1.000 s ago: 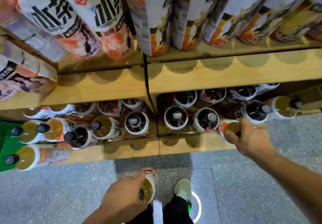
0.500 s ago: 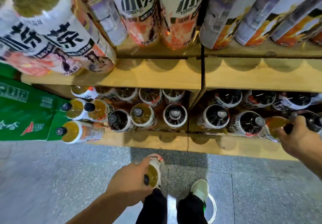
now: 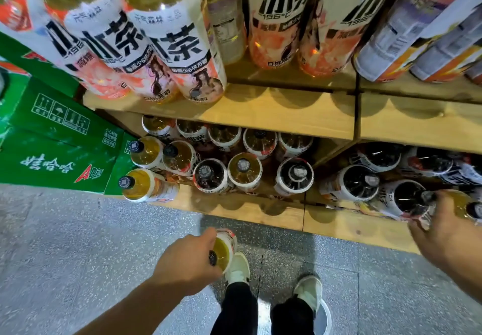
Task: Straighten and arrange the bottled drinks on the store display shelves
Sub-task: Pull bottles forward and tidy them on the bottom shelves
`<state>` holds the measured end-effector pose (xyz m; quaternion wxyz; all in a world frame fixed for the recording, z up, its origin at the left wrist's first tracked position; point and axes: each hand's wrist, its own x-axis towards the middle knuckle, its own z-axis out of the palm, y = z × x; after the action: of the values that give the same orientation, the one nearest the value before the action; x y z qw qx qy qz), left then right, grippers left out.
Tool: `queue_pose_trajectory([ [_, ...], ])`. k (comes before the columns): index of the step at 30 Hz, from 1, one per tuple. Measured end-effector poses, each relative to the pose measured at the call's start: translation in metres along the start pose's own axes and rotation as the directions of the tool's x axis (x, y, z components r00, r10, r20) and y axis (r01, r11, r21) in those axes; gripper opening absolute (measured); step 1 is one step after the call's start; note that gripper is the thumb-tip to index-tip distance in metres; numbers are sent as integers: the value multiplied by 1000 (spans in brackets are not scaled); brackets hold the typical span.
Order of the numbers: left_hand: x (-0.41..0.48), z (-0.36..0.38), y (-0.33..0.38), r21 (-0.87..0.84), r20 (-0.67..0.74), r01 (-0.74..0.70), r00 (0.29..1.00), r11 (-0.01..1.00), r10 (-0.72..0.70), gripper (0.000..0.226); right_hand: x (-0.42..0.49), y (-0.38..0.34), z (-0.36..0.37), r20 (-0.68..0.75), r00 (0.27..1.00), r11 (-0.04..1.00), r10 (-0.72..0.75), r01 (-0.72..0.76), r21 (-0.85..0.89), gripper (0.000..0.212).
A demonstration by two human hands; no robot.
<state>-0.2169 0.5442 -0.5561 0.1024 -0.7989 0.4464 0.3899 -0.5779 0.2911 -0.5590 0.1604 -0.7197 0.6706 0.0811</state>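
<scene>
At four o'clock on the lower shelf (image 3: 260,213), the right hand (image 3: 443,233) still pinches a yellow bottle (image 3: 460,203). Fingers of the left hand (image 3: 187,261) keep gripping a spare bottle (image 3: 225,251), unplaced.

One head-worn wide-angle view looks steeply down and slightly forward. The upper shelf (image 3: 260,110) and its bottles (image 3: 167,34) loom very near across the top of the frame; the lower shelf (image 3: 260,214) sits farther off mid-frame, the floor (image 3: 78,230) and shoes (image 3: 237,267) at the bottom.

Big bottles (image 3: 172,48) up top say 冰茶 in black, with -196°C under it. Green cartons (image 3: 52,152) read 娃哈哈 and AD, upside down.
</scene>
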Motion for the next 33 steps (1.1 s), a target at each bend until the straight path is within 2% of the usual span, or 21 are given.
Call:
queue_pose_trajectory([
  [2,1,-3,-8,-8,-10,-6,1000,1000,6,37,-12,-34,5,18,999,998,43,-44,34,47],
  [4,3,-7,-15,-8,-22,8,1000,1000,-8,38,-14,-57,17,-23,1000,993,-5,8,117,43],
  [9,7,-17,-32,2,-43,29,999,1000,-29,41,14,-53,44,162,987,991,3,19,-132,23],
  [13,10,-19,-41,11,-75,32,997,999,-31,43,18,-36,37,68,992,982,-105,115,-153,12],
  [20,14,-16,-43,-26,-83,20,996,999,-22,40,6,-19,36,54,988,978,-147,153,-142,21],
  [22,15,-16,-43,-39,-78,19,997,999,-22,40,5,-21,38,85,991,978,-107,121,-170,22],
  [25,16,-17,-46,-68,-82,21,996,997,-26,41,0,-34,36,123,987,984,-106,122,-132,15],
  [27,17,-17,-47,-84,-87,27,996,996,-35,40,-14,-55,31,164,970,977,-181,197,-85,4],
  [30,20,-17,-50,-121,-82,49,995,991,-59,40,-45,-103,27,240,930,958,-279,287,4,5],
  [33,21,-23,-57,-115,-93,70,992,991,-81,41,-69,-165,32,337,839,900,-427,432,64,13],
])
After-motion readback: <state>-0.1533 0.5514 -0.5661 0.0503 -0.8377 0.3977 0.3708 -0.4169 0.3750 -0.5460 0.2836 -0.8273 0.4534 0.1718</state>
